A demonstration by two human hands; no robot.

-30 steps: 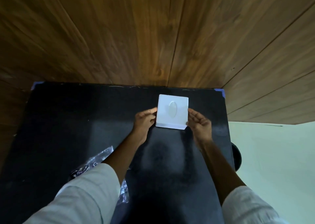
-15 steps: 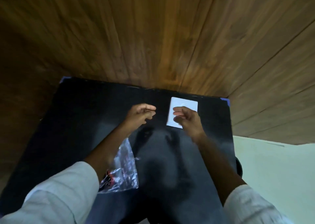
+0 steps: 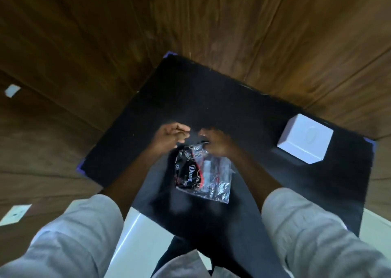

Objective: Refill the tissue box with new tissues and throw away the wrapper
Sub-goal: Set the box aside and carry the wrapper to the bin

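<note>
Held up over the black desk (image 3: pixel 211 99) by its top edge: one clear plastic wrapper (image 3: pixel 204 173), printed black with white lettering and red swirls, flattened and crinkled, contents hard to make out through the blur. Pinched at the top right corner by the right hand (image 3: pixel 215 143), fingers closed on the plastic. Curled shut at the other end of that edge, the left hand (image 3: pixel 171 137), apparently gripping the film, though too blurred to confirm. Set well apart at the desk's far right corner: one white tissue box (image 3: pixel 304 141), closed, oval opening in its top face, nothing seen poking out. Counted: one wrapper, one box, two hands, two pale rolled sleeves (image 3: pixel 300 224). Dark matte desk top, blue-purple tape (image 3: pixel 81 166) at its corners. Wood panelling (image 3: pixel 105 34) behind and to both sides, two small white plates (image 3: pixel 12 90) fixed to it at left. Pale floor (image 3: pixel 137 246) below the desk's near edge.
</note>
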